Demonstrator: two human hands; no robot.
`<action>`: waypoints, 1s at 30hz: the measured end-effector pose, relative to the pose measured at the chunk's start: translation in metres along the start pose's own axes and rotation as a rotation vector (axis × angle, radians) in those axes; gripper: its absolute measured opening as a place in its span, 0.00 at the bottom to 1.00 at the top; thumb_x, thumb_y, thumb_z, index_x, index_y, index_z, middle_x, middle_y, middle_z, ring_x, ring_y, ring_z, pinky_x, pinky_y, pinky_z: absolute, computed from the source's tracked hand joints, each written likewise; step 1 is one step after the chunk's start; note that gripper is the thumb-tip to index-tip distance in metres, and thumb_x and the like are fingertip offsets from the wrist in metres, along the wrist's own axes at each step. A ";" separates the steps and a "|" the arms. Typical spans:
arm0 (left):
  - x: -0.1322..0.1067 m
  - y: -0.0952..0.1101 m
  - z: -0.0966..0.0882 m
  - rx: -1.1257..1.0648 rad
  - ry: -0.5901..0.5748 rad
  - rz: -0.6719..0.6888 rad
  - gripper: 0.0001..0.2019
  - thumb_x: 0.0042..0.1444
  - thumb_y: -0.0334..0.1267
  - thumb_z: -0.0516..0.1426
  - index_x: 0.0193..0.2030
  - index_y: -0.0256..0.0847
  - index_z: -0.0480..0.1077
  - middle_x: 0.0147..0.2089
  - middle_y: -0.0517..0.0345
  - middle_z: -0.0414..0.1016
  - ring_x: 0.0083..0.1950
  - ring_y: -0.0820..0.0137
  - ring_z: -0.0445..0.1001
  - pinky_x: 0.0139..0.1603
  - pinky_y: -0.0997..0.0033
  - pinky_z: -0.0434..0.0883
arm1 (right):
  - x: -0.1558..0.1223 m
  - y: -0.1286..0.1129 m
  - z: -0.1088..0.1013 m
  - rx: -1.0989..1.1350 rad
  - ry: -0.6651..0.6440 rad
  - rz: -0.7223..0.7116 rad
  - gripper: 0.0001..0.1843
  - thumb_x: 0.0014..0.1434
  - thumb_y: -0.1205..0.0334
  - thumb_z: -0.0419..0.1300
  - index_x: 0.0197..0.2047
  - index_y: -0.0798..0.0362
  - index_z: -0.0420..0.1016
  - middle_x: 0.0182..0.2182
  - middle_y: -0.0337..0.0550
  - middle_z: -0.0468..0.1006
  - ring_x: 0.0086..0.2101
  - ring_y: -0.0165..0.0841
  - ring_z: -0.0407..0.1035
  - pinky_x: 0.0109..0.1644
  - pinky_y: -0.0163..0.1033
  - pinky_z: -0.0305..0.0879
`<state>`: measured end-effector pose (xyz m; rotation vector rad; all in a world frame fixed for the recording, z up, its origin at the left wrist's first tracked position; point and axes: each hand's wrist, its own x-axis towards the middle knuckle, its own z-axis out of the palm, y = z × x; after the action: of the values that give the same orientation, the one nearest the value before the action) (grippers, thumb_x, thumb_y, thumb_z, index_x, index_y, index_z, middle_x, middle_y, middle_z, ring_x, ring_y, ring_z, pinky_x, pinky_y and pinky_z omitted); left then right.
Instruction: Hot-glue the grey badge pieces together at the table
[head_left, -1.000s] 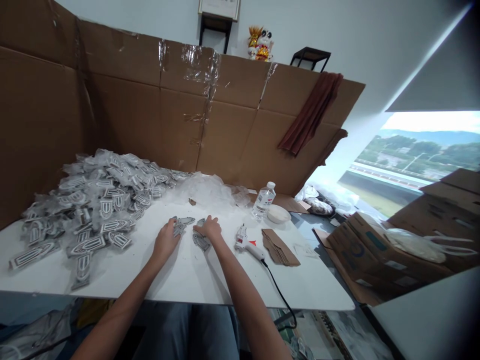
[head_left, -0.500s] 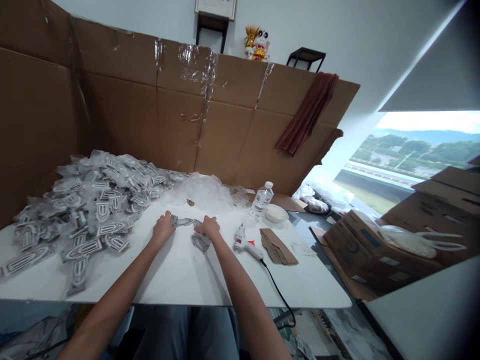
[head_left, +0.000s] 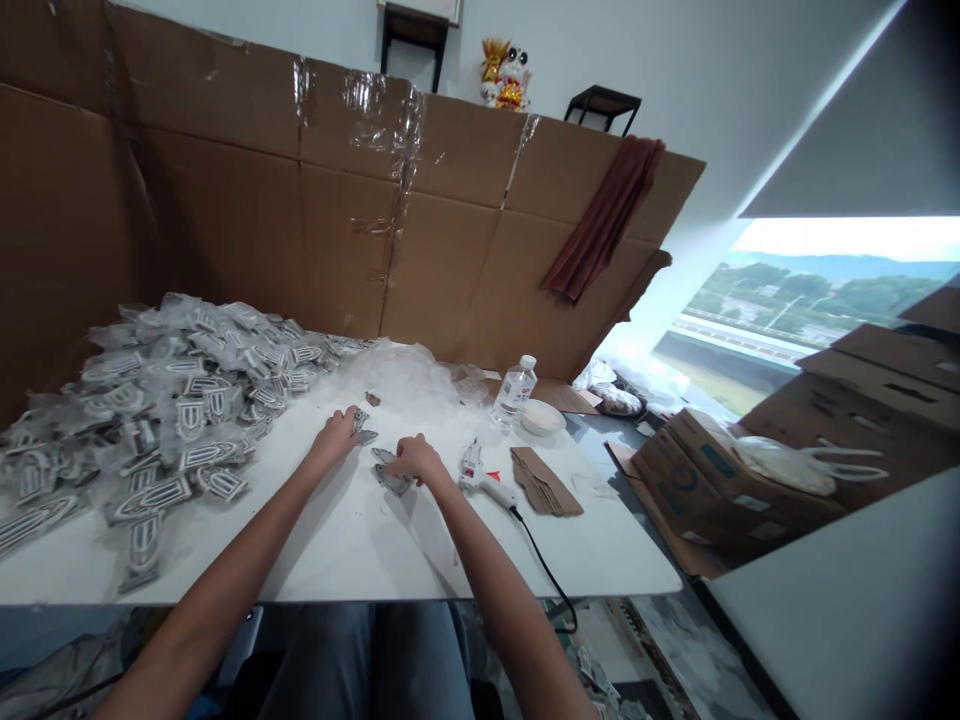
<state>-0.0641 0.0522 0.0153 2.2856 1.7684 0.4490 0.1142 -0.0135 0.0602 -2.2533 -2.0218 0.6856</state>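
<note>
My left hand (head_left: pixel 336 438) is closed around the end of a small grey-and-white patterned piece (head_left: pixel 365 437), whose pointed tip sticks out to the right over the white table. To its right, my right hand (head_left: pixel 417 460) has its fingers pinched on another flat grey patterned piece (head_left: pixel 393 482), just at the table surface. The hand covers part of that piece, so whether it is one piece or two overlapping ones I cannot tell. A white hot glue gun (head_left: pixel 486 478) with a red trigger lies to the right of my right hand.
At left stands a large heap of bagged grey-and-white pieces (head_left: pixel 187 400). Clear plastic bags (head_left: pixel 405 375) lie behind my hands. On the right are a water bottle (head_left: pixel 515 388), a white bowl (head_left: pixel 543 420), brown folded paper (head_left: pixel 544 482) and a black cord (head_left: pixel 546 562). Cardboard (head_left: pixel 262 240) walls the back.
My right hand has left the piece that stretched between both hands and moved down onto the nearer grey piece. My left hand keeps its piece, now turned. The view has shifted slightly.
</note>
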 end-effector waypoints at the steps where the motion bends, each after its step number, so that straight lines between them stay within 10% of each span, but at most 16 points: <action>1: 0.002 0.001 0.003 0.003 -0.012 0.014 0.25 0.60 0.36 0.50 0.64 0.41 0.52 0.55 0.43 0.63 0.56 0.57 0.65 0.50 0.67 0.63 | -0.004 -0.001 0.002 -0.011 -0.002 -0.006 0.23 0.42 0.59 0.66 0.44 0.56 0.75 0.56 0.59 0.62 0.36 0.40 0.74 0.27 0.37 0.69; 15: 0.002 0.000 0.010 0.030 -0.045 0.037 0.21 0.56 0.38 0.55 0.58 0.44 0.61 0.54 0.48 0.68 0.58 0.57 0.64 0.50 0.67 0.64 | -0.004 -0.005 0.027 0.069 -0.004 -0.007 0.26 0.39 0.63 0.69 0.43 0.63 0.74 0.58 0.66 0.57 0.48 0.55 0.69 0.41 0.47 0.72; 21: -0.010 0.005 -0.004 -0.058 0.004 0.078 0.20 0.60 0.39 0.53 0.59 0.43 0.60 0.55 0.48 0.69 0.59 0.57 0.64 0.52 0.64 0.64 | -0.005 0.013 0.020 0.444 -0.081 -0.020 0.26 0.38 0.61 0.71 0.41 0.63 0.72 0.53 0.64 0.65 0.38 0.45 0.72 0.29 0.43 0.73; 26: -0.034 0.042 -0.034 -0.245 0.044 0.262 0.23 0.60 0.42 0.53 0.61 0.41 0.57 0.58 0.52 0.68 0.58 0.63 0.67 0.56 0.69 0.63 | -0.032 0.032 0.020 0.939 -0.189 -0.215 0.17 0.56 0.51 0.60 0.42 0.56 0.69 0.36 0.45 0.75 0.32 0.28 0.71 0.35 0.34 0.73; 30: -0.073 0.097 -0.052 -0.600 -0.065 0.524 0.21 0.59 0.42 0.54 0.58 0.40 0.62 0.52 0.54 0.72 0.50 0.64 0.71 0.51 0.68 0.66 | -0.070 0.048 0.044 1.451 -0.206 -0.251 0.20 0.52 0.49 0.61 0.43 0.54 0.68 0.37 0.43 0.75 0.31 0.28 0.70 0.33 0.34 0.70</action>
<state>-0.0132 -0.0439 0.0900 2.2286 0.8139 0.8448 0.1403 -0.0988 0.0260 -1.0519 -1.0300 1.6229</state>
